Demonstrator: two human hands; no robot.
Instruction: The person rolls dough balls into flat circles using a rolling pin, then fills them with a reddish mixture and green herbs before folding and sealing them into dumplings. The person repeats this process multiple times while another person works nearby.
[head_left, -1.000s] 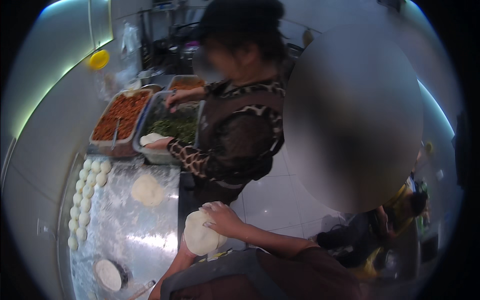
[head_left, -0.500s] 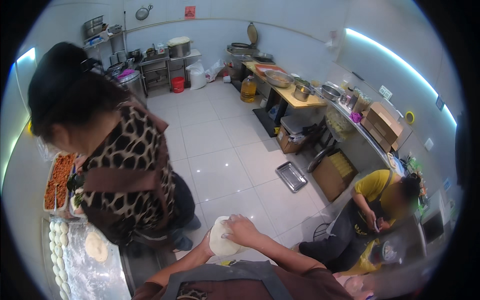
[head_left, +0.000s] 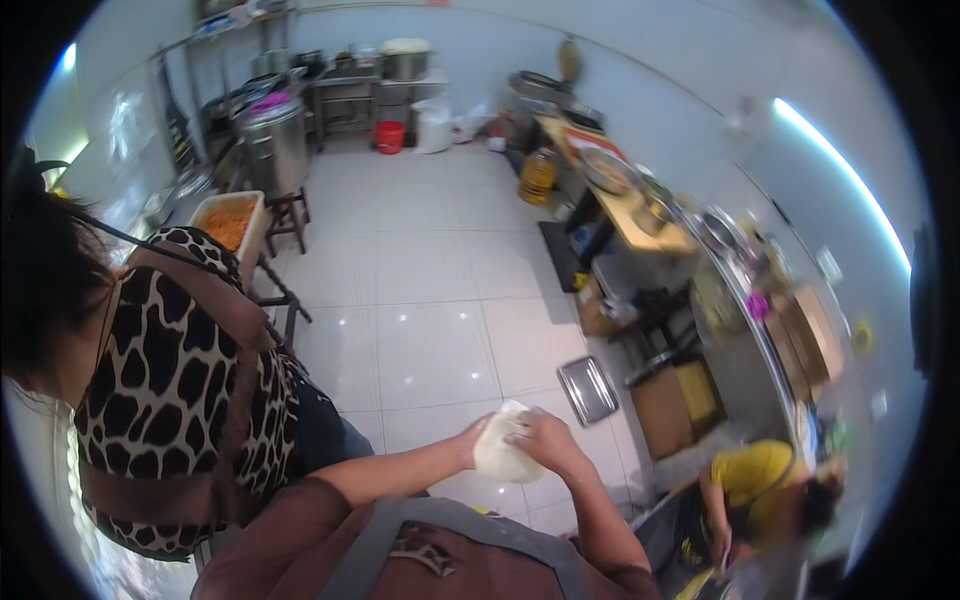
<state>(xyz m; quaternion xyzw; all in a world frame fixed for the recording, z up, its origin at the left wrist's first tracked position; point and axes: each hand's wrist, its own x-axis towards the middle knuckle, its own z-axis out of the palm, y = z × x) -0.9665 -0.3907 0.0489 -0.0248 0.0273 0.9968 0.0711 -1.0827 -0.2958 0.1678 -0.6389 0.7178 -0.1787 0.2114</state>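
Note:
A round, flat sheet of pale dough (head_left: 507, 463) hangs between my hands in front of my apron, above the tiled floor. My left hand (head_left: 470, 442) grips its left edge, with the fingers mostly behind the sheet. My right hand (head_left: 545, 440) lies over its upper right side, fingers curled onto the dough. The sheet droops below both hands.
A co-worker in a spotted top (head_left: 165, 400) stands close on my left. Another person in yellow (head_left: 755, 475) is low at the right. A metal tray (head_left: 588, 390) lies on the floor. Beyond stand a tub of orange-red filling (head_left: 228, 222), a steel pot (head_left: 275, 145) and a wooden table (head_left: 640, 230).
My view has swung, shifting the room rightward; the floured worktop with dough pieces has left the picture. The spotted-top co-worker appears farther left. The dough sheet stays in both hands, now farther right.

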